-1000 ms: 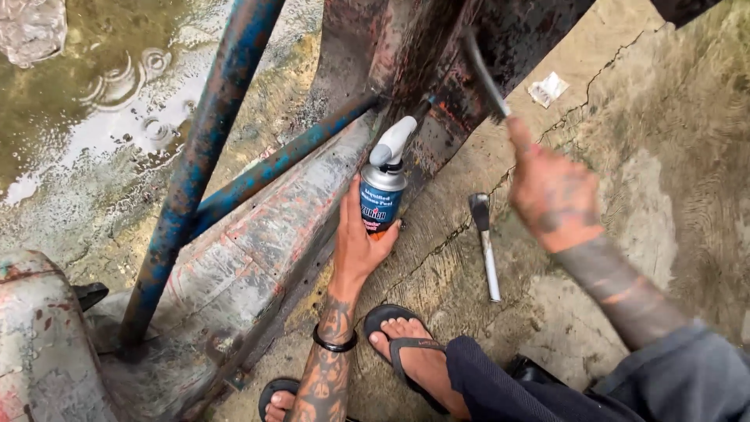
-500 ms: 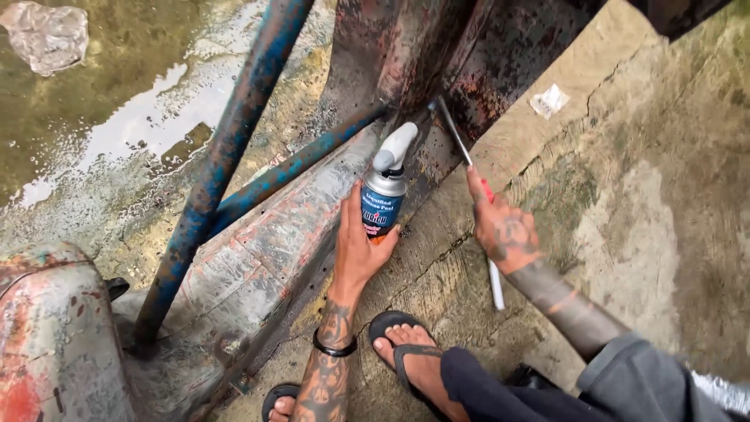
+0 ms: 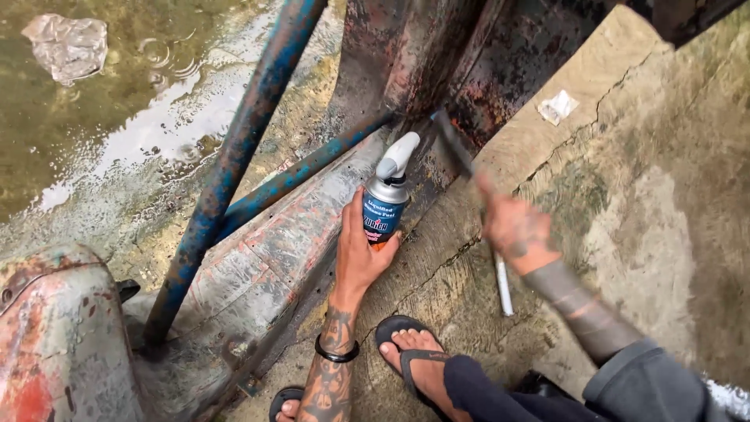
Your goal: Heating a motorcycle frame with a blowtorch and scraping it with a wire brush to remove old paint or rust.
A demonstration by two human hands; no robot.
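The right hand [image 3: 516, 230], raised high a second ago, has swung down, its fingers clamped on a hammer [image 3: 455, 144] whose head now meets the rusted metal body [image 3: 437, 55], a blow apparently landing. The left hand [image 3: 361, 258] wraps an upright blue spray can [image 3: 384, 209], long axis vertical, white nozzle [image 3: 400, 152] pointing up toward the seam, on cracked concrete [image 3: 625, 195] beside a blue pipe [image 3: 242, 148]
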